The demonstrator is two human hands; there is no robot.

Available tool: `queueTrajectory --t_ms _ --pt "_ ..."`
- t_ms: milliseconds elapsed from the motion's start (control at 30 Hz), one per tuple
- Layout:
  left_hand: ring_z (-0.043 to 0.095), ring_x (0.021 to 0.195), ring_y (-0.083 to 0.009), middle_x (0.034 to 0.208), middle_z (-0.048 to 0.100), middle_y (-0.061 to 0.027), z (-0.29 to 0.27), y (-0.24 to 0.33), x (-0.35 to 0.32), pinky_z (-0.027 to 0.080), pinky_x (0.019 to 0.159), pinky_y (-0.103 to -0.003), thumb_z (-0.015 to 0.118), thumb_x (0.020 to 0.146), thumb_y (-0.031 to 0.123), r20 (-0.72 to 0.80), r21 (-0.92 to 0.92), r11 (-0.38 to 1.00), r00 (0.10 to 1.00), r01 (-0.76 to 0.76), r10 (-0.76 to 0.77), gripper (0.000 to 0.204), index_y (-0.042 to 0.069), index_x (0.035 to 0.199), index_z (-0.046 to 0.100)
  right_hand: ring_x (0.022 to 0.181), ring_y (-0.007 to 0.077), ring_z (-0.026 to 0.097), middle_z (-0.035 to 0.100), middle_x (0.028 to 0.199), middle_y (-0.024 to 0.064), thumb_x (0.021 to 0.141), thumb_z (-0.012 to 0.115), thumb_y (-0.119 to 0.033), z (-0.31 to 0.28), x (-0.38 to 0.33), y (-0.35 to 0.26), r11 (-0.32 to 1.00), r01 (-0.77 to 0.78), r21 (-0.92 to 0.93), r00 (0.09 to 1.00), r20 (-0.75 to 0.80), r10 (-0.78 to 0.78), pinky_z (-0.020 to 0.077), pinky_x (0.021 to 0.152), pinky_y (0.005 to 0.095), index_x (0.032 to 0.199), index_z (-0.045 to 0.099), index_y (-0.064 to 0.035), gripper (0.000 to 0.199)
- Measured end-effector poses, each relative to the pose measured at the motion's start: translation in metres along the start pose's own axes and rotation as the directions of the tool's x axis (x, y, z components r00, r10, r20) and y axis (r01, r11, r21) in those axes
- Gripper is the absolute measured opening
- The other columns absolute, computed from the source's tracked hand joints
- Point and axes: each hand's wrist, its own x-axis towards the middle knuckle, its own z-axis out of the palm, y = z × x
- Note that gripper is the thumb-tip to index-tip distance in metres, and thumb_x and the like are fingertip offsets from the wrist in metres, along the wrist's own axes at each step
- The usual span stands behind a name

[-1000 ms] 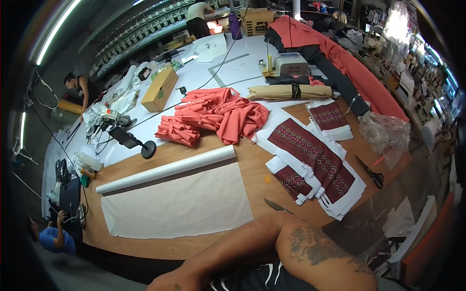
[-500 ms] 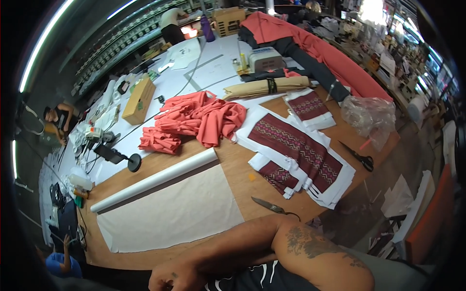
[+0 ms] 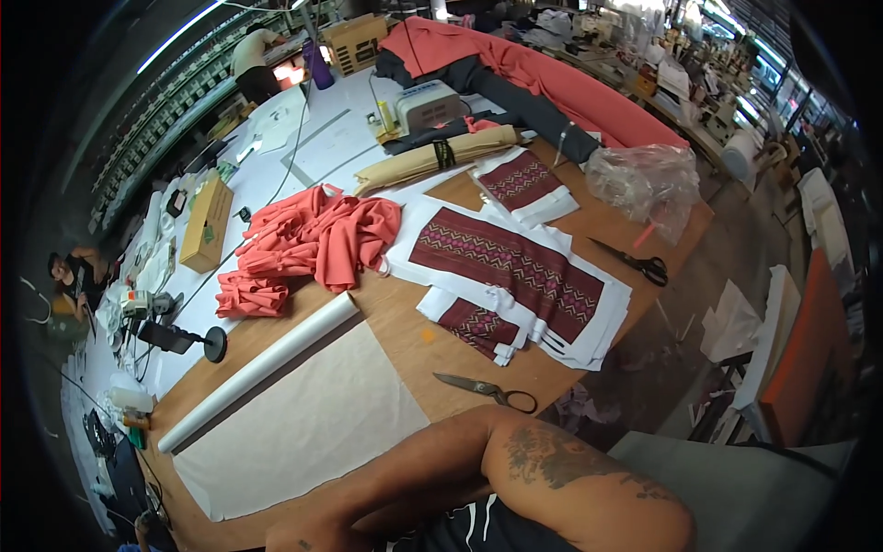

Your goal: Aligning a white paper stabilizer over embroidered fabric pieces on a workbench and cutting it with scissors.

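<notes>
Large dark lettering on cardboard carton point(image 3: 359, 44), far end of bench point(image 3: 395, 339). Small marking on grey boxy machine point(image 3: 429, 108) and green mark on long carton point(image 3: 204, 230): both too small to read.

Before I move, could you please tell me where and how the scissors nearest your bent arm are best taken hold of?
Take the scissors by the handle loops, probably best from the right: they lie on the wooden tabletop with the loops to the right, near its edge, and the blades pointing left, so this keeps clear of the tip.
</notes>
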Motion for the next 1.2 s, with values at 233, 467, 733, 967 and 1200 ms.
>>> queueTrajectory --t_ms 233,467,733,967,1200 --pt "0.059 0.117 -0.0299 0.122 0.063 -0.0177 0.003 0.015 -0.012 0.046 0.099 -0.038 0.06 0.097 0.025 -0.014 -0.085 0.996 1.0 0.023 -0.024 0.036 0.002 0.123 0.06 0.075 0.0197 0.061 0.067 0.083 0.0118 0.088 0.073 -0.042 0.0 -0.002 0.0 0.995 0.101 0.011 0.994 0.041 -0.102 0.0485 0.067 0.0336 0.093 0.067 0.0013 0.044" --pt "0.059 0.117 -0.03 0.123 0.062 -0.0181 0.006 0.029 -0.029 0.046 0.1 -0.038 0.059 0.097 0.025 -0.061 -0.167 0.986 0.998 0.02 -0.031 0.036 0.001 0.124 0.06 0.077 0.0219 0.062 0.068 0.086 0.0146 0.088 0.071 -0.045 0.0 0.0 0.007 0.998 0.04 -0.049 0.998 -0.042 -0.042 0.0497 0.07 0.0354 0.093 0.067 0.0015 0.047" --pt "0.058 0.118 -0.0301 0.124 0.062 -0.0185 0.01 0.046 -0.048 0.046 0.1 -0.038 0.058 0.098 0.025 -0.118 -0.241 0.971 0.993 0.0 -0.03 0.035 0.001 0.124 0.059 0.089 0.0265 0.063 0.067 0.093 0.0133 0.088 0.069 -0.04 -0.017 -0.011 0.005 0.974 0.033 -0.223 0.994 0.111 -0.008 0.0504 0.075 0.0376 0.1 0.065 -0.0002 0.041" --pt "0.058 0.119 -0.0301 0.125 0.061 -0.0188 0.043 0.01 -0.021 0.046 0.1 -0.038 0.058 0.098 0.025 -0.156 -0.308 0.951 0.988 -0.034 -0.015 0.035 0.001 0.124 0.059 0.064 0.0195 0.056 0.059 0.068 0.011 0.092 0.067 -0.034 -0.04 -0.103 0.037 0.935 -0.207 -0.286 0.937 -0.332 0.106 0.0455 0.06 0.0357 0.082 0.062 0.0012 0.037" --pt "0.062 0.112 -0.0269 0.118 0.066 -0.017 0.0 -0.137 -0.014 0.048 0.097 -0.036 0.063 0.095 0.022 -0.178 0.432 0.901 0.976 -0.035 0.123 0.038 0.002 0.127 0.058 0.071 0.0129 0.057 0.064 0.078 0.0075 0.092 0.067 -0.026 0.013 -0.274 0.074 0.832 -0.554 0.026 0.099 -0.99 0.097 0.0475 0.065 0.0304 0.093 0.065 -0.0013 0.024"
